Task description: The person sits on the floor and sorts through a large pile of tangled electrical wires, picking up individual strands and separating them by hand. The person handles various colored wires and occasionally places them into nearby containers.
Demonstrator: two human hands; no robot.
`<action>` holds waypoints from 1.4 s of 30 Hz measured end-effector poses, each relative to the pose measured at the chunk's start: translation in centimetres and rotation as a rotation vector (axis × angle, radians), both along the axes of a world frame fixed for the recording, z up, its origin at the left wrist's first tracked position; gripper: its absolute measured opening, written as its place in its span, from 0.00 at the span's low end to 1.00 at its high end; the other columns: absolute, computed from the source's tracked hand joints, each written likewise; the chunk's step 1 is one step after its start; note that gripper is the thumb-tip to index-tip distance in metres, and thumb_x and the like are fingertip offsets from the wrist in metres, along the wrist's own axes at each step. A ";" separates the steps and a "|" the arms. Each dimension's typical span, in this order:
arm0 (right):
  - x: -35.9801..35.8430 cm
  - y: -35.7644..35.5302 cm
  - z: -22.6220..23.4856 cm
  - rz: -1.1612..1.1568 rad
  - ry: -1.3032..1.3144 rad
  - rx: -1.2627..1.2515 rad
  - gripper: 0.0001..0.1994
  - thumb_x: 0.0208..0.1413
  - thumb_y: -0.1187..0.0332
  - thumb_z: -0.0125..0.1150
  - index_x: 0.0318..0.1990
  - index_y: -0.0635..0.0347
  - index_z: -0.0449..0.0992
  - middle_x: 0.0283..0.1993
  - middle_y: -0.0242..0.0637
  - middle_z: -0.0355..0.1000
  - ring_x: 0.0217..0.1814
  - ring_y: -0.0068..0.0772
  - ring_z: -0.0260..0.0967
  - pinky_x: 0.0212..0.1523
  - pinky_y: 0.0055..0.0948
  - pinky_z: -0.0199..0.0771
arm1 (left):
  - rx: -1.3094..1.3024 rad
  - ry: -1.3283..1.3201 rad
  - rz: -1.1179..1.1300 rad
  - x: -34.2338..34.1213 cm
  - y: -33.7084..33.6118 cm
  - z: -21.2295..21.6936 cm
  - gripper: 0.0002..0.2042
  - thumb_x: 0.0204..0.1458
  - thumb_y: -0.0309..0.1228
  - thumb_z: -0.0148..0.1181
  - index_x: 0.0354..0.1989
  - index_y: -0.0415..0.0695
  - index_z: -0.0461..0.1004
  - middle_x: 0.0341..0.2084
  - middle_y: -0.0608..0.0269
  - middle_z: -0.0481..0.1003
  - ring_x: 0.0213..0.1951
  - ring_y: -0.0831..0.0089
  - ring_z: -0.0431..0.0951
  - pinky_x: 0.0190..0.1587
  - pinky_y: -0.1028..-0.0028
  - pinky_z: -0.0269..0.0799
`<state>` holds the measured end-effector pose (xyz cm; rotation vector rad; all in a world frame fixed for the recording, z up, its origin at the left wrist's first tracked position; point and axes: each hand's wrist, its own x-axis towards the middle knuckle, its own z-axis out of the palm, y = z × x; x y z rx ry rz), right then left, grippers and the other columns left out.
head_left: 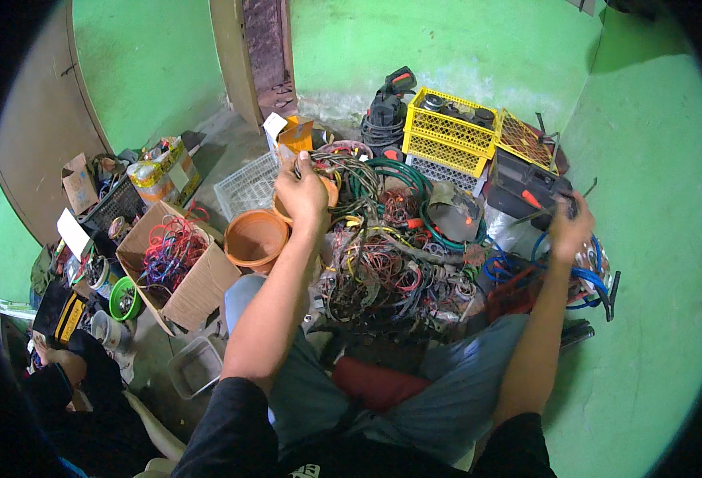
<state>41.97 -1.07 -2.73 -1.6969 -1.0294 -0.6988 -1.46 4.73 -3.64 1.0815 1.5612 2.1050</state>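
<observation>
The fisheye head camera sits above the near side of the cable pile [383,275], facing forward-down, close.

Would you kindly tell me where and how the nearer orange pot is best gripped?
Probably by the left part of the rim of the nearer orange pot, pinching its wall from above: it stands upright, its wide mouth faces up, and the thick rim offers a lip. The second orange pot stands close behind its right side.

Cables [355,168]: grey-brown. Held item [571,208]: apparently black, view poor. Hose [426,185]: dark green. Pot [257,262]: terracotta orange. Crate [445,132]: yellow, latticed. Carton [201,284]: brown. Wires [172,253]: mixed red, blue. Wall [447,40]: bright green, whitish patches low down.
</observation>
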 end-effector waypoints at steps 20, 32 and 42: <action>-21.2 -2.8 0.5 1.241 0.590 -0.409 0.13 0.63 0.64 0.51 0.31 0.61 0.77 0.21 0.29 0.66 0.20 0.21 0.60 0.24 0.26 0.60 | -0.012 -0.264 -0.099 -0.1 -0.7 0.4 0.15 0.62 0.34 0.52 0.31 0.33 0.76 0.22 0.62 0.74 0.24 0.78 0.69 0.28 0.73 0.64; 2.6 -1.3 0.9 0.410 0.943 0.732 0.17 0.61 0.59 0.55 0.41 0.69 0.76 0.24 0.40 0.71 0.24 0.28 0.67 0.28 0.27 0.67 | 0.118 -0.133 0.136 -0.8 0.5 0.1 0.15 0.62 0.35 0.52 0.38 0.32 0.76 0.19 0.67 0.70 0.22 0.81 0.65 0.26 0.75 0.63; -13.1 -0.4 -0.3 0.859 0.008 -0.268 0.15 0.55 0.63 0.63 0.44 0.65 0.77 0.41 0.46 0.76 0.45 0.41 0.75 0.48 0.35 0.72 | 0.043 -0.054 0.006 2.6 -2.7 1.8 0.14 0.61 0.32 0.52 0.38 0.30 0.76 0.22 0.61 0.75 0.25 0.77 0.70 0.31 0.74 0.68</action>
